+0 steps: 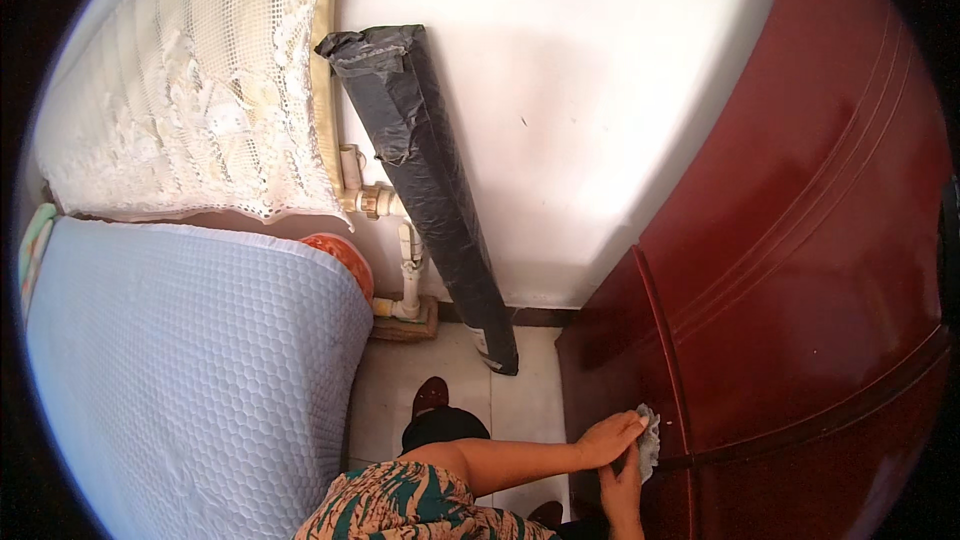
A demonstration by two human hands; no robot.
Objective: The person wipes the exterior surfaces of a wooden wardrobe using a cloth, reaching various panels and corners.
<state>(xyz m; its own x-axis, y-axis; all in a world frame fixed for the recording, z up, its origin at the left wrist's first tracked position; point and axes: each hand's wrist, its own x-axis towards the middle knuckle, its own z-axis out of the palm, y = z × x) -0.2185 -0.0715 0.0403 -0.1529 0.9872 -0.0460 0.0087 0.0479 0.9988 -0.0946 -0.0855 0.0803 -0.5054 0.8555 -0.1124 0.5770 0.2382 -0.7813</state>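
At the lower right, my two hands meet over a crumpled grey-white cloth. My left hand reaches across from the left and pinches the cloth near its upper edge. Just below it, my right hand is closed on the cloth's lower side, its fingers partly hidden. The bunched cloth sits close in front of the dark red glossy cabinet; whether it touches the surface I cannot tell.
A long black-wrapped package leans on the white wall. Left of it are pale pipes with valves and a lace curtain. A bed-like surface under a light blue quilted cover borders the narrow tiled floor.
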